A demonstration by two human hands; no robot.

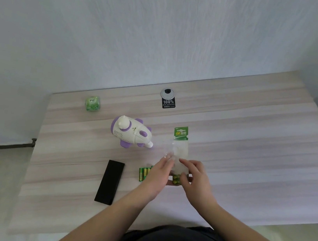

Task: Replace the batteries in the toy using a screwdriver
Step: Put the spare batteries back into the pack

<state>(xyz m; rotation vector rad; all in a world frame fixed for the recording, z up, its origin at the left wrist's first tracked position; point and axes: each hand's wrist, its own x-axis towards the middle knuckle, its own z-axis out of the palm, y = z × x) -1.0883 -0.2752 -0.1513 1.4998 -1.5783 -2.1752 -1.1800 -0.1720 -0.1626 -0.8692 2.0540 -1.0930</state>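
A white and purple toy lies on its side on the wooden table. To its right lies a clear battery pack with a green card top. My left hand holds the pack's near left edge. My right hand pinches green batteries at the pack's near end. Several loose green batteries lie side by side just left of my left hand. No screwdriver is visible.
A flat black case lies at the near left. A green cube sits at the far left corner. A round grey cable port with a black sticker is at the back. A wall stands behind the table.
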